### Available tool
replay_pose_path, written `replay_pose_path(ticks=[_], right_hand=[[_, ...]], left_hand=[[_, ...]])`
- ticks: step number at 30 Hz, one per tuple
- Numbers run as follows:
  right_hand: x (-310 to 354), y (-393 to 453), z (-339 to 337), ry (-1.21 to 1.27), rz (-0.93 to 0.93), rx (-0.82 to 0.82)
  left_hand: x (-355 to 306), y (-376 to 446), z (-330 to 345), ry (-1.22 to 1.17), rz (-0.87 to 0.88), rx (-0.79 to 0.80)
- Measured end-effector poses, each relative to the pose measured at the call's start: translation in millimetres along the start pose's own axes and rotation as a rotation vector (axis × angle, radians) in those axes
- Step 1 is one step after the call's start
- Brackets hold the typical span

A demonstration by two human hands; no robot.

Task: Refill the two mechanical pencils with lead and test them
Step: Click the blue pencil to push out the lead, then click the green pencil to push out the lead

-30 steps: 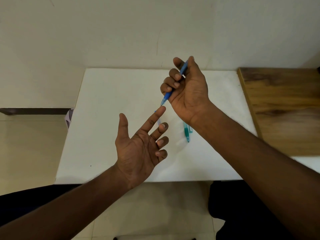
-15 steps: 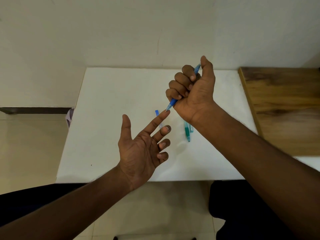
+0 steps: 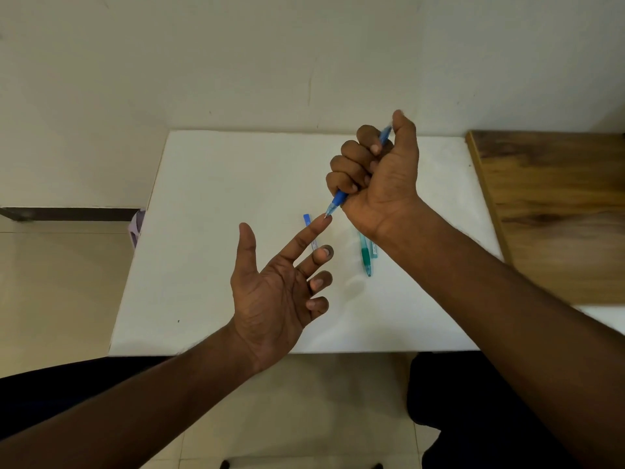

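The right hand is closed in a fist around a blue pencil, held above the middle of a white table. The fingers wrap the barrel and the thumb stands up at the far end, where the blue top of the pencil shows beside it, slightly blurred. The pencil slants down and to the left, its clear tip pointing out of the near side of the fist.

The left hand is open, palm up, to the near left of the fist. Its index finger is stretched out and its tip meets the pencil's tip; the other three fingers are curled loosely and the thumb points away from the palm. It holds nothing.

A green pencil lies on the table just near the right wrist, pointing toward the near edge, its far end hidden behind the wrist. A small light-blue piece lies right beside it on the right; what it is cannot be told. A slim lead case with a blue end lies on the table behind the left index finger, partly covered by it.

A wooden surface adjoins the table on the right.
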State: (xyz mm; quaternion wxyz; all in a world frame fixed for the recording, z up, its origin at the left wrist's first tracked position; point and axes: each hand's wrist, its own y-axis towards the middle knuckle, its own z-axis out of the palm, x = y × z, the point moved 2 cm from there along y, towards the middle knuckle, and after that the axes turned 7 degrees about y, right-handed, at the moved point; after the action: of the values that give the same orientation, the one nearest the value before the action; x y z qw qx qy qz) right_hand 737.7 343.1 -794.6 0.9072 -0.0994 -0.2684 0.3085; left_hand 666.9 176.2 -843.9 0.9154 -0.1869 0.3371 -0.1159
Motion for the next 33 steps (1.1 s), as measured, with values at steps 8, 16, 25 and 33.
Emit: replay_pose_path(ticks=[8,16,25,33], right_hand=[[2.7,5.0,-1.7,-0.124,0.041,-0.075],[8.9,1.2,-19.9,-0.983,0.031,-0.227],[4.1,9.8,-44.2,-1.692,0.009,-0.204],[-12.2,17.2,-64.4,-1.906,0.017,-0.200]], left_hand=[[-25.1,19.4,-14.6,0.396,0.015,-0.430],[-66.3,31.7,-39.4,1.079,0.070,-0.523],[-58.1,29.4,-36.8,1.428,0.163,-0.434],[-48.5,32.8,-38.5,1.602,0.174,-0.361]])
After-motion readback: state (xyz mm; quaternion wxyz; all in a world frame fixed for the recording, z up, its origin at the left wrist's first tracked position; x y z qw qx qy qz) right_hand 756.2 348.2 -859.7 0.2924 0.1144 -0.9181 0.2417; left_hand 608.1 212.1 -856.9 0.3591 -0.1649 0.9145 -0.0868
